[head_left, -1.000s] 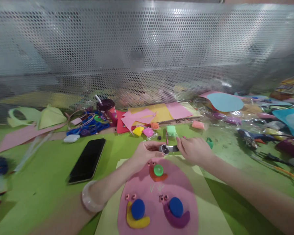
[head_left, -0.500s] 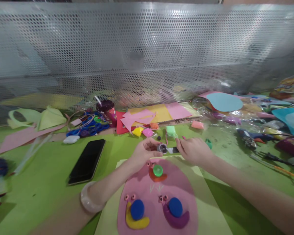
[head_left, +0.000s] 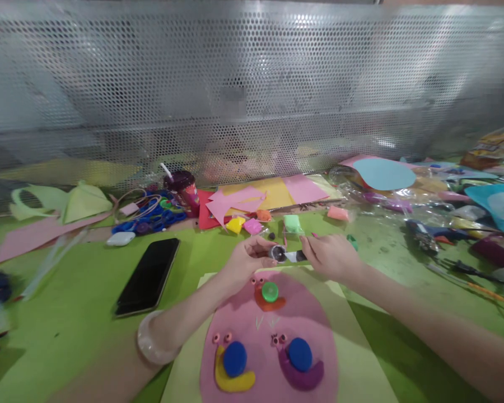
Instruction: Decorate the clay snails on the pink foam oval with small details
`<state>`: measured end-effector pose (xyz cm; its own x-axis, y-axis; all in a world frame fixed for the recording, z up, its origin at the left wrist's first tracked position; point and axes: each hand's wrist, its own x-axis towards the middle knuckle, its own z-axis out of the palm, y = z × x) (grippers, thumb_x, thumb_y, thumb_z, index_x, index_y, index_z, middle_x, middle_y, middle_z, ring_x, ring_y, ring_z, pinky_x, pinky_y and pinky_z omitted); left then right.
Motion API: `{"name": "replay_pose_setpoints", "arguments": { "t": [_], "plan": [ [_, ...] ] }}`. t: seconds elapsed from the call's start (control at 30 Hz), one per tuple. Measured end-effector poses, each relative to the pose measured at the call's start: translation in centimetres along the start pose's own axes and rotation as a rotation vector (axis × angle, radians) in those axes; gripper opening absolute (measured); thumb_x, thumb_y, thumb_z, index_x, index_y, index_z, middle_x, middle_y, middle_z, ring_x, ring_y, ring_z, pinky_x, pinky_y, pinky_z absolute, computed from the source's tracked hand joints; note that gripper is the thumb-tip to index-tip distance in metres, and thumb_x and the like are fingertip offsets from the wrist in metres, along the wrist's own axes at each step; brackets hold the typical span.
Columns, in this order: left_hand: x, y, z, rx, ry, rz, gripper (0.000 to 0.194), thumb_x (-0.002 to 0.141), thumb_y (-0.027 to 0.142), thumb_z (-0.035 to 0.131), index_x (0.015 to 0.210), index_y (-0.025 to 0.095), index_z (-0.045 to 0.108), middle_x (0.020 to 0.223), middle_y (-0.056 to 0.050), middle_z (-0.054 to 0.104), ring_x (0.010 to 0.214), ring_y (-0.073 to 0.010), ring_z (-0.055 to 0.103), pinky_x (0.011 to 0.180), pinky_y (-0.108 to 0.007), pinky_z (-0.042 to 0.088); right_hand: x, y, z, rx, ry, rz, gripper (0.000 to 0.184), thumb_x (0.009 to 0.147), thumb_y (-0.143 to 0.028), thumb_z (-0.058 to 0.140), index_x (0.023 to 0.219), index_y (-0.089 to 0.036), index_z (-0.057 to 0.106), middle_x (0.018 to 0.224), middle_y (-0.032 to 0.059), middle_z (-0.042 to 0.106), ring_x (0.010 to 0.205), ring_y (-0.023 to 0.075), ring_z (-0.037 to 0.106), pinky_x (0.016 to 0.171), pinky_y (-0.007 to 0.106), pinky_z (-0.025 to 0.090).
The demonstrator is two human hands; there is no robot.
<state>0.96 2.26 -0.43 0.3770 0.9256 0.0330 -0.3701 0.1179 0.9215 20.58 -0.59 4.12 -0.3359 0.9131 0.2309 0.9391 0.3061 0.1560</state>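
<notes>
My left hand [head_left: 248, 260] pinches a small greyish round cap [head_left: 278, 253], its hollow side turned to the right. In my closed right hand [head_left: 332, 256] is a small knife [head_left: 294, 256] with a dark body and a silvery tip, which points at the cap's opening. Whether the tip touches the cap I cannot tell. Below both hands lies a pink paper oval [head_left: 269, 352] on a pale yellow sheet [head_left: 357, 358]. It carries three clay snails: an orange one [head_left: 269, 305] with a green cap, a yellow one [head_left: 235, 383] and a purple one [head_left: 302, 380] with blue caps.
A black phone [head_left: 149, 277] lies left of the sheet, near a white earbud case [head_left: 121, 239]. Behind are blue scissors [head_left: 163, 218], a drink cup [head_left: 187, 193], clay packets [head_left: 292, 224] and paper scraps. A glue gun [head_left: 424, 235] lies right. A perforated metal panel [head_left: 252, 84] stands behind.
Almost nothing differs. The view has shifted very slightly, and both hands keep the cap and the knife in nearly the same place.
</notes>
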Motion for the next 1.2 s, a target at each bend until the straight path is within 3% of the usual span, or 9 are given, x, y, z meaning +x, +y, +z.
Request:
{"name": "replay_pose_setpoints", "arguments": {
  "t": [0.57,0.93,1.2],
  "plan": [
    [0.0,-0.4,-0.1,-0.046,-0.161,0.065,0.034,0.055,0.024,0.084,0.083,0.018,0.066,0.088,-0.004,0.072,0.082,-0.015,0.066,0.076,-0.025,0.049,-0.1,0.2,1.4,0.119,0.169,-0.051,0.067,0.095,-0.037,0.005,0.055,-0.015,0.054,0.043,0.0035,0.047,0.037,0.0094,0.025,0.048,0.029,0.01],
    [-0.3,0.0,0.1,-0.025,-0.147,0.03,0.034,0.052,0.025,0.085,0.08,0.016,0.067,0.088,-0.006,0.072,0.082,-0.0177,0.067,0.077,-0.028,0.051,-0.2,-0.1,1.7,0.126,0.247,-0.072,0.062,0.095,-0.034,0.009,0.052,-0.015,0.051,0.04,0.0015,0.042,0.037,0.0093,0.018,0.046,0.028,0.008],
    [-0.2,-0.1,0.2,0.024,-0.109,0.022,0.034,0.051,0.023,0.084,0.08,0.015,0.067,0.087,-0.006,0.072,0.08,-0.0171,0.066,0.074,-0.027,0.051,-0.1,-0.1,1.8,0.112,0.239,-0.073,0.064,0.095,-0.035,0.008,0.052,-0.016,0.051,0.04,0.0023,0.044,0.035,0.0091,0.023,0.046,0.028,0.009]
  ]
}}
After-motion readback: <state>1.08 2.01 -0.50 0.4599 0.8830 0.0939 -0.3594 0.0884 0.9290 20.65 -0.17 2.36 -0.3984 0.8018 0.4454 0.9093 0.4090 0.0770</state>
